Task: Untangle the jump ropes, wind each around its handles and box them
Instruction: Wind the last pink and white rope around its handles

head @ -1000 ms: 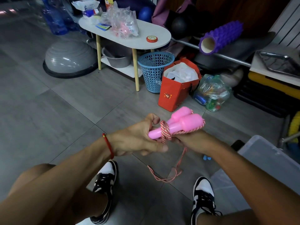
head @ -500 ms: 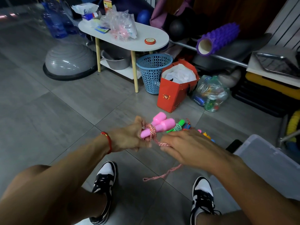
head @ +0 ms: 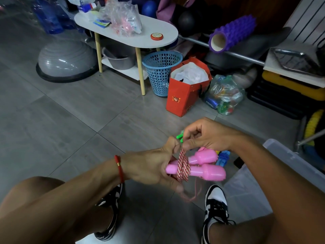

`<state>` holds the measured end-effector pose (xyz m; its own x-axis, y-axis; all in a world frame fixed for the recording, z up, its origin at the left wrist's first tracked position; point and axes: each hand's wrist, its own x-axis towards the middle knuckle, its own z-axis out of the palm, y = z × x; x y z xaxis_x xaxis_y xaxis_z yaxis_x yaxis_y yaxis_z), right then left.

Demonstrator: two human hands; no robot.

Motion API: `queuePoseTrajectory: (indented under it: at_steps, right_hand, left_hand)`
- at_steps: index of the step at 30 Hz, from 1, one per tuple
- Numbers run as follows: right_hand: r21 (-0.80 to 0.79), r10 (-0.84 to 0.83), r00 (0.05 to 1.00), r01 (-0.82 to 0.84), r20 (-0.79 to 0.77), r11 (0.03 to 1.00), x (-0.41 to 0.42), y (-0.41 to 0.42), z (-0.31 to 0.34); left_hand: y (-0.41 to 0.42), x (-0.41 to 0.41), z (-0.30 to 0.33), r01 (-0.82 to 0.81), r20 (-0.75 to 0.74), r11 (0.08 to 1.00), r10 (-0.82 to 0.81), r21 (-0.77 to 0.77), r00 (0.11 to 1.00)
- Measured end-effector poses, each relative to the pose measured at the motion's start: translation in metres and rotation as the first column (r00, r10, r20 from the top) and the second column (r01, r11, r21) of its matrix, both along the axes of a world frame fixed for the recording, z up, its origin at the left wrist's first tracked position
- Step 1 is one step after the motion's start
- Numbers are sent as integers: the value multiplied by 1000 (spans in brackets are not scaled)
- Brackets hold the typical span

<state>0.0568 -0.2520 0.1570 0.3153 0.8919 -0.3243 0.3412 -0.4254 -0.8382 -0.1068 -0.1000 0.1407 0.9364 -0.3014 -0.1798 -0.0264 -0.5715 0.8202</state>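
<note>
Jump rope: another wrap going on, tail nearly used up

Jump rope sits coiled round the narrow ends of the two pink handles, held in the air over the floor, in front of the knees. Left hand grips the handle ends. Right hand was down at the coil half a second ago; now it's lifted above it, grip pinching the red-white cord taut at the top of a turn. The loose tail below looks shorter than a second back and is motion-blurred. Reads as the last wraps, then tuck the end. Clear box waits just right of the handles. Other ropes lie on the floor behind
</note>
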Motion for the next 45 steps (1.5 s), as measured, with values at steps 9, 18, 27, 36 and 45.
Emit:
queuePoseTrajectory:
  at_steps: [9, 18, 27, 36, 45]
  right_hand:
    - [-126, 44, 991, -28, 126, 992, -18, 2, -19]
    - [-132, 231, 654, -197, 721, 971, -50, -3, 6]
    - [25, 118, 573, -235, 811, 972, -46, -3, 22]
    - [133, -39, 998, 44, -43, 990, -13, -4, 4]
    - [18, -105, 991, 103, 79, 994, -18, 1, -15]
  left_hand:
    - [33, 2, 14, -449, -318, 703, 320, -551, 892]
    - [41, 9, -2, -634, -486, 664, 435, -395, 758]
    - [21, 4, -16, -217, -135, 929, 266, 300, 954]
    - [10, -7, -3, -4, 37, 997, 2, 78, 999]
    - [29, -3, 11, -362, -200, 772, 302, -523, 932]
